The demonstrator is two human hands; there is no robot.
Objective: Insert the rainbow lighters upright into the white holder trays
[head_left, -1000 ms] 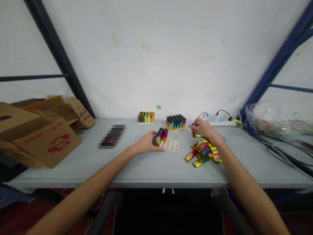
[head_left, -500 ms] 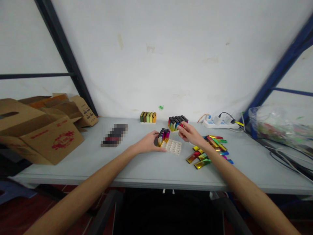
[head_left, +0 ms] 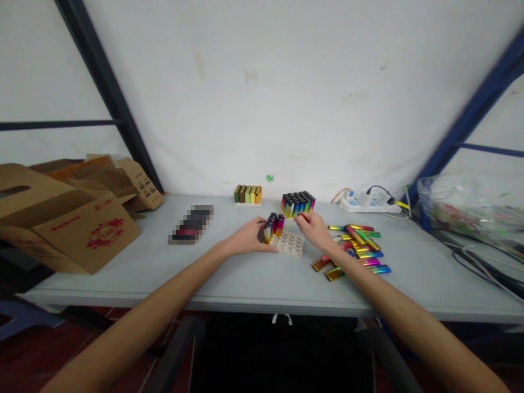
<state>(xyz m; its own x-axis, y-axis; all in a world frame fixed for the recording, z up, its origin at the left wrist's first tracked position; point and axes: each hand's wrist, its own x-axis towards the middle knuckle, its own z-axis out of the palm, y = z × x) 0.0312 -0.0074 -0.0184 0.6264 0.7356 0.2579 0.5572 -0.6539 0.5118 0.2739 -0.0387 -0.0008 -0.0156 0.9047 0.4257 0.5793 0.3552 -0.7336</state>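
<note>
A white tray [head_left: 291, 244] with rows of holes lies on the table, and several shiny lighters [head_left: 280, 222] with dark tops stand upright at its left end. My left hand [head_left: 252, 236] curls around that end, thumb along the front edge, gripping the tray beside the lighters. Just above and right of the tray, my right hand [head_left: 316, 230] is closed in a pinch on a lighter [head_left: 302, 216]; only a small reddish part of it shows between the fingers. Loose metallic lighters [head_left: 360, 245] lie in a pile to the right, partly behind my right forearm.
Behind the tray stand a full block of rainbow lighters [head_left: 298, 204] and a block of green, brown and orange lighters [head_left: 248, 195]. Cardboard boxes [head_left: 90, 229] occupy the left end. A power strip [head_left: 368, 204] with cables and a plastic bag [head_left: 462, 204] are on the right.
My right hand has turned and moved slightly down, closer to the tray, with the lighter in its fingers. My left hand stays at the tray's left end.
</note>
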